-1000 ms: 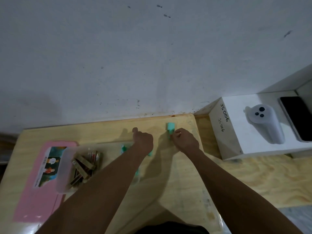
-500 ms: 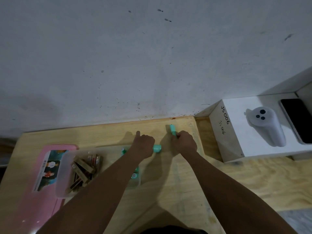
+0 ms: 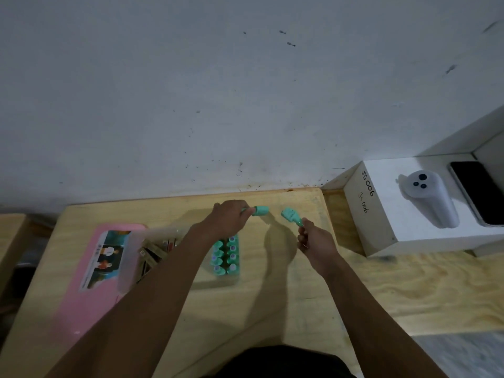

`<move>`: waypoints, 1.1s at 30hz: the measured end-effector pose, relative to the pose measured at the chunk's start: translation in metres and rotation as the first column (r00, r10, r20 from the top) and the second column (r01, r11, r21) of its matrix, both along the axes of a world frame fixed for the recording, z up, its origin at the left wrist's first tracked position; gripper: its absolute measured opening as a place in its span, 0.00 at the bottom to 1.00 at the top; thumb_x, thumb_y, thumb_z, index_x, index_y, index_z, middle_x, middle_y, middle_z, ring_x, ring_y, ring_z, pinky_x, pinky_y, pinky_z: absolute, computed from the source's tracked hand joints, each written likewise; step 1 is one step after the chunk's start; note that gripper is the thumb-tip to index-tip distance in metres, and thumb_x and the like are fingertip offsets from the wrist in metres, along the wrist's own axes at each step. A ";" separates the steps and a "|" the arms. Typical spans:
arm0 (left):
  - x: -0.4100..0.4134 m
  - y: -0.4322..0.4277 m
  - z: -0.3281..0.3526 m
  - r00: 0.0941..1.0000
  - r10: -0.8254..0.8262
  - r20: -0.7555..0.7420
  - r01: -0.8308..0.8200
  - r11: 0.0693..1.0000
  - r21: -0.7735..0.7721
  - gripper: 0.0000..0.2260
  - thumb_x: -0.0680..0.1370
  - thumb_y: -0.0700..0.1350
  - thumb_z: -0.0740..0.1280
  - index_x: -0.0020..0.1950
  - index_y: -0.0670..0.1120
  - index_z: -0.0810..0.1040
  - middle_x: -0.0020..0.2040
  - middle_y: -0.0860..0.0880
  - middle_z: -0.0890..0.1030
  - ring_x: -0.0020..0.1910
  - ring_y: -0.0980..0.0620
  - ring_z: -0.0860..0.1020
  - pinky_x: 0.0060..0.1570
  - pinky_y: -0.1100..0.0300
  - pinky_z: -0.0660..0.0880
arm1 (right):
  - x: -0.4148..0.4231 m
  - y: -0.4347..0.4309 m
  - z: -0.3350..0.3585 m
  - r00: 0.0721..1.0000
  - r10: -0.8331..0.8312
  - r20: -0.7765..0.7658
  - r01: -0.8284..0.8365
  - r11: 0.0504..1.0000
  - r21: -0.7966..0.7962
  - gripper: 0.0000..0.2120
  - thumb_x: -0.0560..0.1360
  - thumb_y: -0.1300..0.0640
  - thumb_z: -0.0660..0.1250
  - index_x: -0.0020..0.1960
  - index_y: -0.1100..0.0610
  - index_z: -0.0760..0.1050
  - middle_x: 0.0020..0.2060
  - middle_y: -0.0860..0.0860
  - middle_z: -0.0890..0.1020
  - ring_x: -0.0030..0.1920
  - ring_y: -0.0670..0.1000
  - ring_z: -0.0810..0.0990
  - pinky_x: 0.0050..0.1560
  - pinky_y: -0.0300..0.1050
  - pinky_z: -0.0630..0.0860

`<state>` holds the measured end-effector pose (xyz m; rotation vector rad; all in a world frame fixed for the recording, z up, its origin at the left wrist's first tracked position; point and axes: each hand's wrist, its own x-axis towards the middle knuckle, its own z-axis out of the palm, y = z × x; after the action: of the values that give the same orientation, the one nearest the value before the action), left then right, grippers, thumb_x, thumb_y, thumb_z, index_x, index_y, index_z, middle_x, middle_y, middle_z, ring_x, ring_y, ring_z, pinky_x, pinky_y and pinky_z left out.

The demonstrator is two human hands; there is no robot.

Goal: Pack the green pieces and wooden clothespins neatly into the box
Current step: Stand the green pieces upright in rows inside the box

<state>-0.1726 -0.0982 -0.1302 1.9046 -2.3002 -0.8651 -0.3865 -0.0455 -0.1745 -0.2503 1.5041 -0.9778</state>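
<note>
My left hand [image 3: 230,218] is shut on a green piece [image 3: 260,210] that sticks out to the right, above the table's far side. My right hand [image 3: 316,241] grips another green piece [image 3: 291,215] pointing up and left. The two pieces are a short gap apart. Below my left forearm lies a clear plastic box [image 3: 128,257]; several green pieces [image 3: 225,255] stand packed in rows at its right end, and several wooden clothespins [image 3: 152,255] lie at its left end. My left arm hides the box's middle.
A pink lid [image 3: 81,290] with a picture label lies left of the box on the wooden table [image 3: 272,296]. To the right, a white box [image 3: 381,230] carries a white controller [image 3: 428,197] and a black phone [image 3: 477,195]. A grey wall stands behind.
Both hands have lifted off the table's far edge, each with a green piece. The right hand has drawn back toward me, and the camera view has shifted.
</note>
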 end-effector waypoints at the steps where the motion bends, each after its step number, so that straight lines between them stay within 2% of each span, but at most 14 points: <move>1: 0.006 0.003 0.003 0.998 0.025 -0.053 -0.025 1.000 0.000 0.16 0.81 0.53 0.56 0.55 0.45 0.78 0.44 0.47 0.77 0.41 0.47 0.74 0.45 0.55 0.66 | 0.003 0.005 0.004 0.996 -0.040 0.083 0.040 0.999 0.007 0.10 0.79 0.55 0.65 0.51 0.63 0.78 0.33 0.51 0.75 0.32 0.46 0.70 0.38 0.42 0.72; 3: 0.019 0.009 0.010 0.989 0.060 -0.134 -0.059 0.998 0.013 0.15 0.80 0.53 0.58 0.53 0.44 0.78 0.42 0.49 0.76 0.37 0.50 0.73 0.35 0.58 0.65 | 0.010 0.013 0.012 0.985 -0.064 0.159 0.064 0.998 0.001 0.11 0.79 0.56 0.65 0.54 0.63 0.77 0.33 0.51 0.75 0.33 0.46 0.70 0.39 0.41 0.71; 5: 0.030 0.017 0.017 0.986 0.065 -0.156 -0.061 0.998 0.033 0.14 0.80 0.52 0.59 0.53 0.44 0.77 0.39 0.51 0.74 0.33 0.55 0.70 0.31 0.60 0.64 | 0.019 0.022 0.018 0.984 -0.032 0.177 0.038 0.999 -0.029 0.11 0.80 0.56 0.64 0.56 0.63 0.77 0.33 0.50 0.75 0.33 0.46 0.70 0.39 0.41 0.71; 9: 0.051 0.033 0.028 0.987 0.049 -0.156 -0.045 0.999 0.031 0.13 0.80 0.52 0.59 0.52 0.43 0.75 0.36 0.54 0.71 0.32 0.57 0.68 0.31 0.60 0.62 | 0.035 0.041 0.024 0.982 -0.009 0.189 0.028 0.995 -0.097 0.13 0.80 0.56 0.64 0.57 0.65 0.76 0.33 0.50 0.74 0.33 0.45 0.69 0.39 0.41 0.70; 14: 0.077 0.060 0.041 0.954 0.101 -0.283 -0.083 0.994 0.074 0.10 0.80 0.51 0.61 0.51 0.44 0.72 0.32 0.52 0.70 0.29 0.54 0.66 0.30 0.59 0.62 | 0.057 0.073 0.023 0.987 -0.018 0.158 0.038 0.991 -0.125 0.14 0.79 0.56 0.65 0.57 0.66 0.77 0.33 0.51 0.75 0.33 0.46 0.70 0.38 0.41 0.70; 16: 0.085 0.071 0.044 0.937 0.105 -0.334 -0.082 0.993 0.082 0.10 0.79 0.51 0.62 0.51 0.44 0.71 0.29 0.52 0.70 0.27 0.54 0.65 0.29 0.60 0.61 | 0.064 0.083 0.025 0.998 0.009 0.057 0.000 0.988 -0.156 0.13 0.79 0.55 0.66 0.55 0.65 0.78 0.34 0.51 0.76 0.34 0.46 0.71 0.38 0.42 0.71; 18: 0.092 0.078 0.044 0.917 0.106 -0.384 -0.079 0.993 0.084 0.09 0.79 0.50 0.63 0.50 0.45 0.71 0.27 0.52 0.69 0.25 0.54 0.63 0.28 0.60 0.61 | 0.071 0.089 0.029 0.982 0.083 -0.167 -0.115 0.974 -0.196 0.13 0.78 0.52 0.67 0.54 0.62 0.81 0.35 0.52 0.78 0.35 0.47 0.74 0.40 0.43 0.74; 20: 0.098 0.083 0.042 0.903 0.099 -0.418 -0.078 0.995 0.067 0.09 0.78 0.50 0.64 0.48 0.45 0.73 0.27 0.51 0.70 0.24 0.54 0.63 0.27 0.61 0.61 | 0.078 0.094 0.035 0.878 0.173 -0.446 -0.287 0.937 -0.201 0.12 0.78 0.50 0.66 0.53 0.59 0.82 0.37 0.51 0.81 0.37 0.47 0.76 0.40 0.45 0.77; 22: 0.103 0.089 0.038 0.892 0.092 -0.442 -0.073 0.996 0.059 0.08 0.77 0.51 0.66 0.46 0.46 0.74 0.29 0.49 0.72 0.25 0.53 0.64 0.28 0.60 0.61 | 0.081 0.096 0.042 0.711 0.234 -0.663 -0.461 0.867 -0.189 0.11 0.78 0.50 0.66 0.51 0.56 0.82 0.37 0.50 0.83 0.36 0.46 0.77 0.40 0.45 0.77; 24: 0.106 0.095 0.035 0.872 0.102 -0.480 -0.077 0.994 0.072 0.08 0.76 0.51 0.67 0.45 0.47 0.76 0.29 0.48 0.75 0.27 0.51 0.67 0.30 0.60 0.64 | 0.084 0.095 0.047 0.535 0.281 -0.796 -0.615 0.776 -0.139 0.10 0.78 0.49 0.66 0.50 0.54 0.83 0.37 0.46 0.83 0.35 0.41 0.78 0.35 0.34 0.73; 25: 0.108 0.098 0.034 0.860 0.114 -0.498 -0.085 0.993 0.080 0.08 0.76 0.50 0.68 0.45 0.46 0.76 0.29 0.49 0.76 0.27 0.52 0.69 0.31 0.60 0.65 | 0.086 0.094 0.049 0.453 0.303 -0.839 -0.671 0.736 -0.097 0.10 0.77 0.48 0.67 0.50 0.53 0.83 0.36 0.44 0.82 0.35 0.39 0.77 0.34 0.29 0.69; 28: 0.110 0.106 0.028 0.847 0.143 -0.512 -0.108 0.989 0.099 0.08 0.75 0.48 0.69 0.45 0.44 0.78 0.28 0.50 0.79 0.25 0.57 0.73 0.32 0.62 0.69 | 0.093 0.090 0.048 0.284 0.345 -0.895 -0.765 0.644 0.005 0.10 0.77 0.48 0.68 0.51 0.53 0.83 0.36 0.43 0.80 0.36 0.39 0.77 0.34 0.27 0.68; 30: 0.111 0.111 0.022 0.845 0.160 -0.511 -0.117 0.986 0.116 0.07 0.74 0.49 0.70 0.45 0.45 0.79 0.28 0.50 0.81 0.24 0.58 0.74 0.33 0.61 0.70 | 0.100 0.087 0.047 0.214 0.381 -0.899 -0.801 0.595 0.062 0.11 0.76 0.47 0.68 0.52 0.53 0.82 0.40 0.44 0.81 0.40 0.42 0.78 0.40 0.36 0.76; 33: 0.109 0.116 0.013 0.844 0.183 -0.503 -0.128 0.981 0.143 0.07 0.75 0.49 0.69 0.45 0.46 0.79 0.29 0.49 0.83 0.24 0.58 0.73 0.32 0.61 0.70 | 0.110 0.085 0.045 0.000 0.410 -0.912 -0.846 0.486 0.219 0.12 0.77 0.45 0.65 0.52 0.51 0.81 0.43 0.45 0.81 0.43 0.46 0.78 0.43 0.45 0.77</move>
<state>-0.0633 0.0178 -0.1170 1.6011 -1.7879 -1.3033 -0.2764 0.0395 -0.1298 -1.9929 1.7322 -0.2093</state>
